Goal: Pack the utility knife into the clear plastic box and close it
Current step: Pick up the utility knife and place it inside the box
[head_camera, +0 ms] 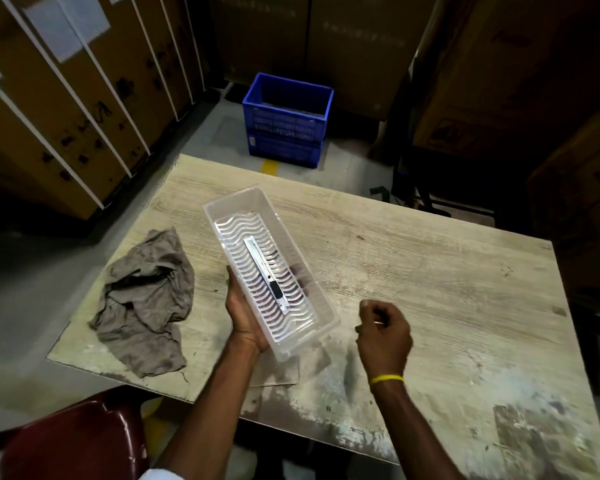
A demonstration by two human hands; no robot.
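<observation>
A clear plastic box (222, 216) with a ribbed bottom is held tilted above the wooden table (430, 271), lid off. The utility knife (265, 276), silver with a black slider, lies lengthwise inside it. My left hand (245, 317) grips the box from below along its near left side. My right hand (383, 332) hovers just right of the box with its fingers curled in and nothing seen in them. A flat clear sheet, perhaps the lid (278, 374), lies on the table under the box's near end.
A crumpled grey cloth (146, 299) lies on the table's left part. A blue crate (286, 119) stands on the floor beyond the table. Cardboard boxes (66, 98) wall the left and back. A dark red chair (73, 445) is at the near left.
</observation>
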